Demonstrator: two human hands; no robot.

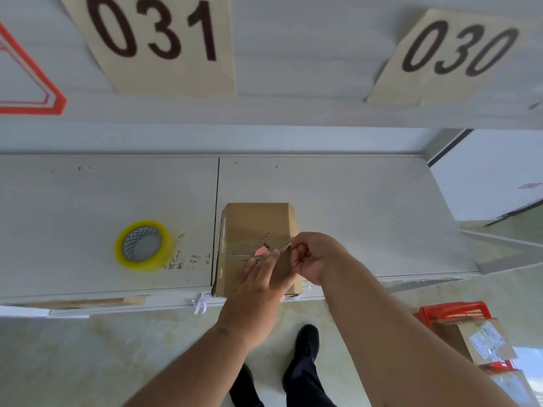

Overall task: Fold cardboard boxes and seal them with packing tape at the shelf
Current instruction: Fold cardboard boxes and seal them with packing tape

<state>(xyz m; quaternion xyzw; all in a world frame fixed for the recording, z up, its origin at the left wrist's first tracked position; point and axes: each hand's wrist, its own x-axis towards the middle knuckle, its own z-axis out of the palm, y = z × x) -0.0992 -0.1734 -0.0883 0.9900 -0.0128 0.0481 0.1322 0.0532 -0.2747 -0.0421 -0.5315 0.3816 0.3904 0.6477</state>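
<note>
On the shelf (338, 201), right of the tape roll (143, 245), I see the box (258, 221) lying lengthwise away from me — left hand (260, 284) flat on it, right hand (316, 258) at its right edge pinching the tape strip (282, 247) — nearer grip.

A pale grey shelf (352, 207) carries the things — its surface is split by a dark seam running front to back, with scuffed, flaking patches near the front edge. A yellow-tinted tape roll (143, 245) lies flat left of the seam. Just right of the seam sits a brown cardboard box (255, 221), reaching the shelf's front edge.
</note>
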